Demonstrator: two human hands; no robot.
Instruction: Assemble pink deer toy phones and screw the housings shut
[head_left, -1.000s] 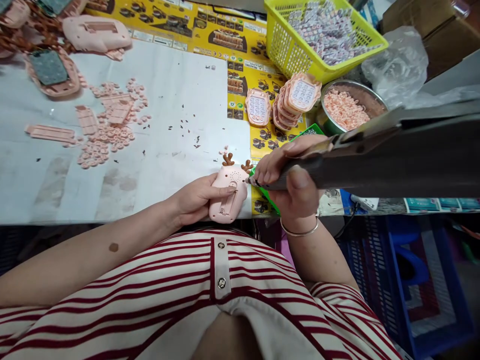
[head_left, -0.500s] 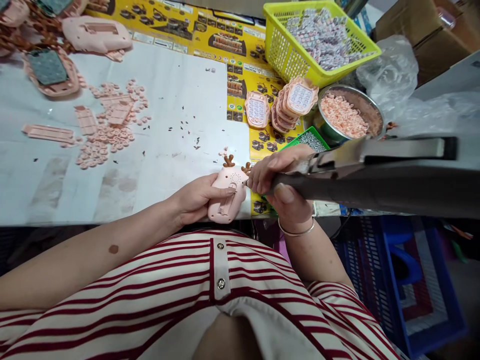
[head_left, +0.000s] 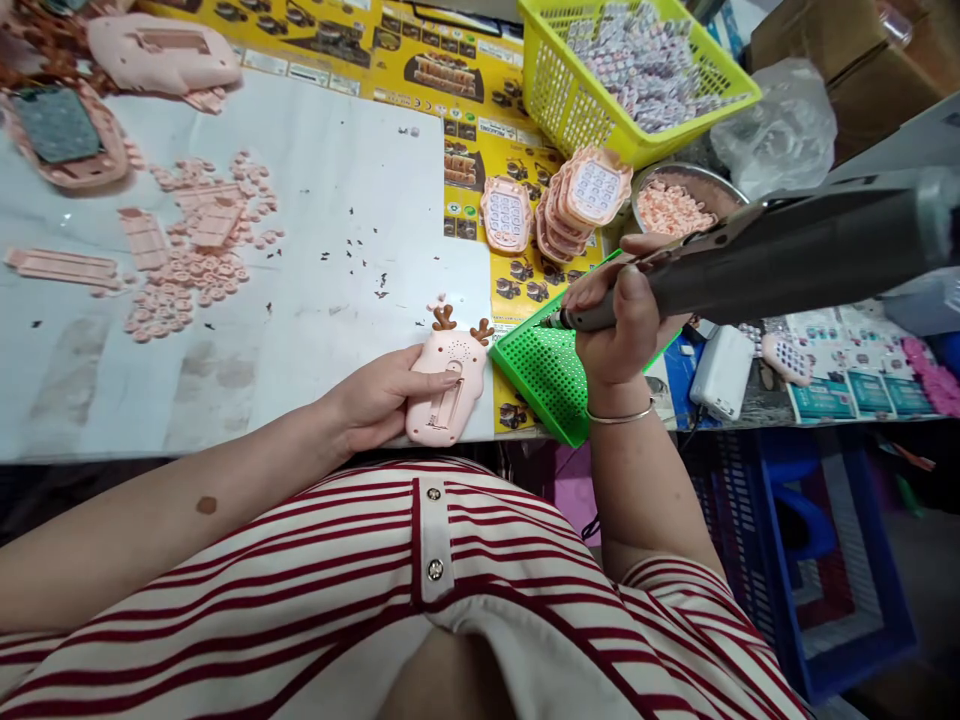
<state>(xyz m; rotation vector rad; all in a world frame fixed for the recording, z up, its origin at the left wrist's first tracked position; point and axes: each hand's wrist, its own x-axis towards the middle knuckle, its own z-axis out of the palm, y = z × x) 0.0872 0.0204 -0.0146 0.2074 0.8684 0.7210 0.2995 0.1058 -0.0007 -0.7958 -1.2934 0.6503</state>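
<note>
1. The left hand [head_left: 375, 395] lies on the pink toy [head_left: 444, 388], which rests back-up at the near edge of the table [head_left: 315, 250]. Its fingers are curled round the toy's left side, and the forefinger is stretched across the back, pinning it down.
2. The toy has two brown antlers [head_left: 459, 324] at its far end, a patch of small holes below them, and a long slot down its back.
3. The right hand [head_left: 626, 325] is closed tight round a dark power screwdriver [head_left: 757, 265]. The thumb is pressed on the barrel.
4. The screwdriver's tip points left and hangs above the green tray [head_left: 551, 370], just right of the toy and clear of it.
5. The green tray is studded with rows of small holes and sits touching the toy's right side, or nearly so.
6. Beyond the toy, to its right, stands a leaning stack of pink keypad fronts [head_left: 585, 200], with one more lying flat beside it.
7. Behind that stack are a metal bowl [head_left: 675, 205] of pink bits and a yellow basket [head_left: 600, 75] of small pale pieces.
8. Left of the toy, farther up the table, lies a scatter of pink buttons [head_left: 195, 270] and strips.
9. Right of the toy, past the tray, lies a white box [head_left: 721, 370].
</note>
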